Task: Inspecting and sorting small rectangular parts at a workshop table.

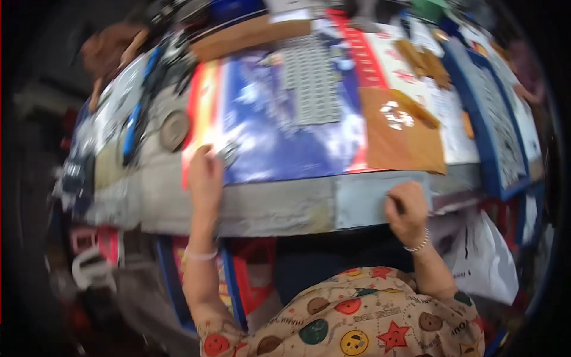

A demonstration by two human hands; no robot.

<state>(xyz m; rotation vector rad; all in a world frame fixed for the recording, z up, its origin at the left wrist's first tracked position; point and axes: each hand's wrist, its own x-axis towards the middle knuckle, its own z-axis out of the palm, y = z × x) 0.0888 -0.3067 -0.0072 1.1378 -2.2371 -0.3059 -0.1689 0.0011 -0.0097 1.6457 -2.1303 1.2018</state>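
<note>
My left hand is over the left edge of a glossy blue poster sheet, its fingers closed. Right beside its fingertips is a small shiny silvery piece, blurred; whether the fingers grip it does not show. My right hand rests curled at the table's near edge, over a pale blue-grey patch; what its fingers hold, if anything, is hidden. On the poster, small grey pieces lie in tight rows. A loose cluster of small whitish pieces sits on brown cardboard.
A round brown disc and a long blue bar lie at the left. A yellow strip crosses the cardboard. At the right stands a blue tray of small pieces. A white plastic bag hangs below the table. Other people sit at both far sides.
</note>
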